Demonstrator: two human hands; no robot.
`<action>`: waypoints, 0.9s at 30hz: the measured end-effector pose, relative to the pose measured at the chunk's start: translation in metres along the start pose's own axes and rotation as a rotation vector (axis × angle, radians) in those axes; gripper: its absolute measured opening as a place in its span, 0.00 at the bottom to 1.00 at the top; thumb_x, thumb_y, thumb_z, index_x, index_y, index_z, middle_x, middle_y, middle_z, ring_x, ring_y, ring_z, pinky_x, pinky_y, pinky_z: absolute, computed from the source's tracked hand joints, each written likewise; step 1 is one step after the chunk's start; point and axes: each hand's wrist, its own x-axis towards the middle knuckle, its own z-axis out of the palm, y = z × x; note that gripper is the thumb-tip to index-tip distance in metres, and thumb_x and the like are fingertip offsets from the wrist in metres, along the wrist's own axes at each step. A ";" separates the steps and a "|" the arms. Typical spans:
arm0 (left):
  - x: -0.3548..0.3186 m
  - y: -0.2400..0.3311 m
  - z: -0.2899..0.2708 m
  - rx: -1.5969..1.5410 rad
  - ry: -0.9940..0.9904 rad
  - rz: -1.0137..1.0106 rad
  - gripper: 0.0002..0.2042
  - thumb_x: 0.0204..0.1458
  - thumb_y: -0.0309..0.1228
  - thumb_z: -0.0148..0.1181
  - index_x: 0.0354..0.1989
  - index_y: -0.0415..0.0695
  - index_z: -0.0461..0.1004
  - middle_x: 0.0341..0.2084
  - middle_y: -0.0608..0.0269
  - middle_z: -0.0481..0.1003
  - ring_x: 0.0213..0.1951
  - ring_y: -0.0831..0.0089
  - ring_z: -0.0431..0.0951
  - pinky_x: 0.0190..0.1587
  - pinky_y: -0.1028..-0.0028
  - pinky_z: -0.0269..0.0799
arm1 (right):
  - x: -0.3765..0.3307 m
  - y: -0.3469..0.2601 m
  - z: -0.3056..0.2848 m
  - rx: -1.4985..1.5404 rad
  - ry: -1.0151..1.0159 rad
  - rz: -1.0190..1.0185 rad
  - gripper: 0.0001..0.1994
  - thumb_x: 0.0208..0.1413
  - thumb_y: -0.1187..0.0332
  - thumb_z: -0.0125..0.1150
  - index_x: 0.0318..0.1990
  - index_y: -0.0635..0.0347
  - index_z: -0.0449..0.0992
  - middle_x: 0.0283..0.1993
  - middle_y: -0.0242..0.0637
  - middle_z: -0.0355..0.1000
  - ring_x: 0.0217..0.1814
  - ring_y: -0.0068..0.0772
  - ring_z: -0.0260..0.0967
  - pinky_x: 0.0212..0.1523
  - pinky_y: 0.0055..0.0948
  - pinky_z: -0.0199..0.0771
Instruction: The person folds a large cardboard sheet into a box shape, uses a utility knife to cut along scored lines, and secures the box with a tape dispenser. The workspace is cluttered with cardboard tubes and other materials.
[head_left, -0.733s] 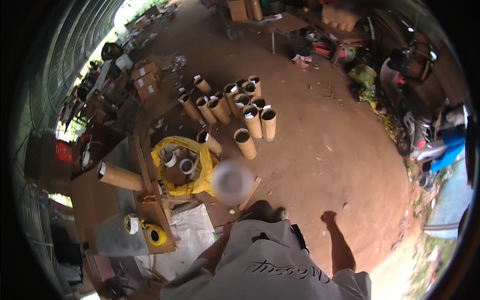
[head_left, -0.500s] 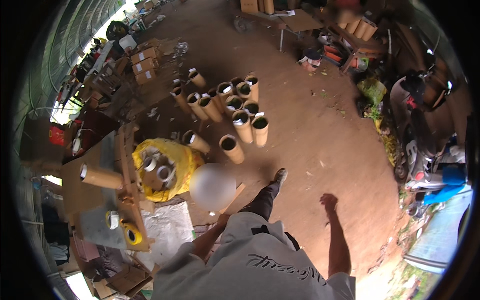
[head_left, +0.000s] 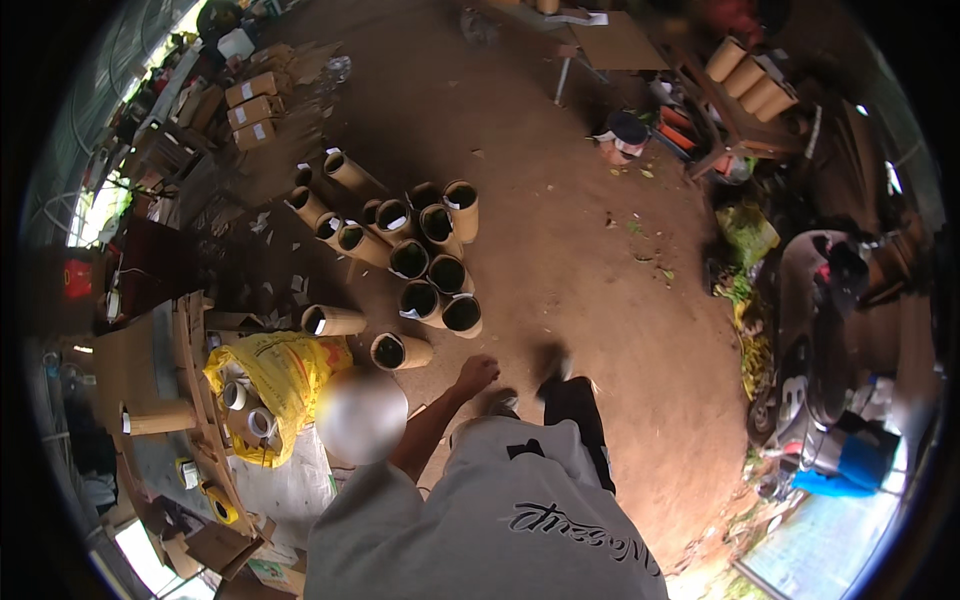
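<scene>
Out in front of my body, above the dirt floor, my left hand (head_left: 478, 373) has its fingers curled in loosely, and nothing shows in it. Nearest to it is a brown cardboard tube (head_left: 402, 351) lying tilted, apart from the hand. Beyond stands a cluster of open-topped cardboard tubes (head_left: 409, 260), dark green inside, some with white paper flaps at the rim. My right hand is out of sight. Both my feet show below, one shoe (head_left: 503, 402) close to the left hand.
At left, a yellow sack (head_left: 300, 362) holding tape rolls stands by a low bench (head_left: 195, 370) with a tube and tape on it. Stacked cartons (head_left: 253, 110) lie far left. A wooden table (head_left: 745, 125) bearing tubes is far right, with a scooter (head_left: 800, 330) nearer.
I have stepped forward and the view has turned, so the tubes appear nearer and further left. My left hand has swung forward; my right hand has left the view.
</scene>
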 end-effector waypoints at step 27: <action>0.427 0.126 -0.018 -0.396 0.666 -0.620 0.06 0.54 0.31 0.61 0.29 0.42 0.81 0.24 0.56 0.80 0.25 0.67 0.81 0.24 0.67 0.77 | 0.549 -1.120 0.080 -0.407 -1.173 0.039 0.10 0.58 0.66 0.62 0.44 0.56 0.72 0.36 0.29 0.67 0.35 0.28 0.64 0.33 0.27 0.69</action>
